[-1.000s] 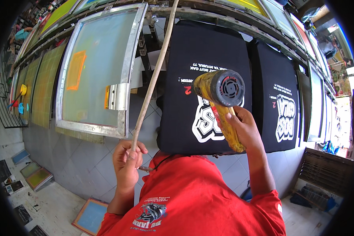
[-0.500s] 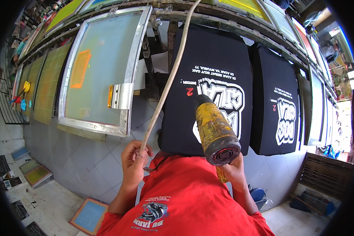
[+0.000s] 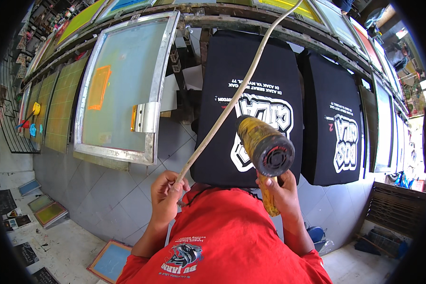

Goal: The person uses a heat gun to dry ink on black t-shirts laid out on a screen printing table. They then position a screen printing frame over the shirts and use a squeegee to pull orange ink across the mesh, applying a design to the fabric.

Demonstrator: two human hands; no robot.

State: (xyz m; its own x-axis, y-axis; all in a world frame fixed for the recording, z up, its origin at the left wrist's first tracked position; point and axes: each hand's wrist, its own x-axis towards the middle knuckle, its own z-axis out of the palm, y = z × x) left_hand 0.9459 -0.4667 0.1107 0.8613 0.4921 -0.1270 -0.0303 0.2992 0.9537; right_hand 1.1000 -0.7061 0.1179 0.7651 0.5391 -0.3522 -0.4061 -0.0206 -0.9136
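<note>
My left hand (image 3: 166,201) is closed around a pale cable (image 3: 217,125) that runs diagonally up across the nearer black shirt on its board (image 3: 236,57). My right hand (image 3: 283,196) grips the handle of a worn yellow-and-black heat gun (image 3: 258,139). Its nozzle end points away from me over that shirt's white printed lettering, and the vented rear faces up toward me. I cannot tell whether the nozzle touches the fabric. A second printed black shirt (image 3: 324,85) lies on the board to the right.
A silver-framed screen (image 3: 118,71) hangs at the left beside more screens (image 3: 64,104). Wooden rails (image 3: 194,20) with further screens run across the back. Loose screens lean on the lower left (image 3: 49,210). A dark slatted panel (image 3: 393,206) stands at the lower right.
The heat gun and my right hand have come lower, and the nozzle has turned away from me. My left hand has shifted right, and the cable now slants further right.
</note>
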